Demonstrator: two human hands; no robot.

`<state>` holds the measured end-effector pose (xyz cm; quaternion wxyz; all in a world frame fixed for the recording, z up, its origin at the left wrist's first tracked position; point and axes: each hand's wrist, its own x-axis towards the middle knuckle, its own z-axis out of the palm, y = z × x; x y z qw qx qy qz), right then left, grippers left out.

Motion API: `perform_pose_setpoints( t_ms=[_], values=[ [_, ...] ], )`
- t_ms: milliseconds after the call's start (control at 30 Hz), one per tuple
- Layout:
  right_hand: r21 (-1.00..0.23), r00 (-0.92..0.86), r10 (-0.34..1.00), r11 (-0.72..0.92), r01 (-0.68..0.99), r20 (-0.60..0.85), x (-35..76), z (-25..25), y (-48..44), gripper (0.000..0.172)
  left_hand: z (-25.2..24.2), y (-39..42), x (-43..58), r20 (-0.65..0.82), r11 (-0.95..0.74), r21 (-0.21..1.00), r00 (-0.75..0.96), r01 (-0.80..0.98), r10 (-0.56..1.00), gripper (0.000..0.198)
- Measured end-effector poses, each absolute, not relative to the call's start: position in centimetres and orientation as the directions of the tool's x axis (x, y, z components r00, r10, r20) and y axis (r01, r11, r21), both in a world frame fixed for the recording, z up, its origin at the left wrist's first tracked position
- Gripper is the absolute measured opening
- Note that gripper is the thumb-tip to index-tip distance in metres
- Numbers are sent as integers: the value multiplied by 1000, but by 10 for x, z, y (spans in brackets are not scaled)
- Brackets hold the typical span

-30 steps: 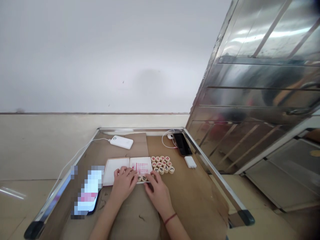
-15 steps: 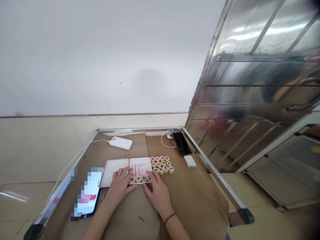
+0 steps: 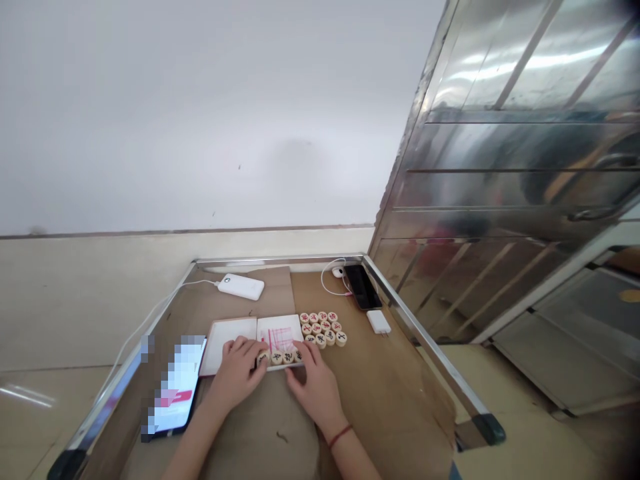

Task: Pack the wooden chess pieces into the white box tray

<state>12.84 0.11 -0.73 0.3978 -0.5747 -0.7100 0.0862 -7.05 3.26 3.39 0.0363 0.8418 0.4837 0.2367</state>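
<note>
A shallow white box (image 3: 279,324) lies open, its lid (image 3: 225,333) folded out flat to the left. Along its near edge sits a row of round wooden Chinese chess pieces (image 3: 288,357) with dark characters. My left hand (image 3: 240,368) has its thumb and index finger closed about the piece at the row's left end (image 3: 263,359). My right hand (image 3: 316,383) curls around the right-end piece (image 3: 299,356), which its fingers partly cover; the thumb is at the box's near edge. Several more pieces (image 3: 325,327), red and dark, stand in rows right of the box.
A lit phone (image 3: 179,390) lies at the left, with a white power bank (image 3: 241,286) and cable behind. A dark phone (image 3: 363,287) and white charger plug (image 3: 379,323) are at the right. Cardboard (image 3: 380,400) covers the surface inside a metal frame (image 3: 435,360). A wall rises behind.
My left thumb has drawn up from the box's near edge to the left-end piece, and the fingers cover more of it. My right hand stays in place.
</note>
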Motion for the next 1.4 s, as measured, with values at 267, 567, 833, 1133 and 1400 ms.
perform_pose_setpoints(
  t_ms=[267, 567, 833, 1133, 1400],
  values=[
    [-616, -58, 802, 500, 608, 594, 132, -1, -6, 35, 33, 14, -31, 516, -618, 473, 371, 628, 772, 18],
    [-708, 358, 718, 262, 656, 597, 145, -9, -2, 27, 7, 12, -16, 683, -591, 563, 77, 577, 727, 15],
    [-665, 273, 832, 146, 732, 483, 157, -22, -3, 15, 3, 14, -18, 675, -564, 575, 45, 594, 736, 18],
    [-666, 186, 807, 306, 681, 561, 149, -3, -8, 14, 0, 13, -12, 681, -633, 460, 210, 622, 701, 31],
    [-644, -2, 800, 485, 592, 600, 126, 9, -11, 18, -7, 13, -12, 701, -700, 381, 305, 604, 644, 45]
  ],
)
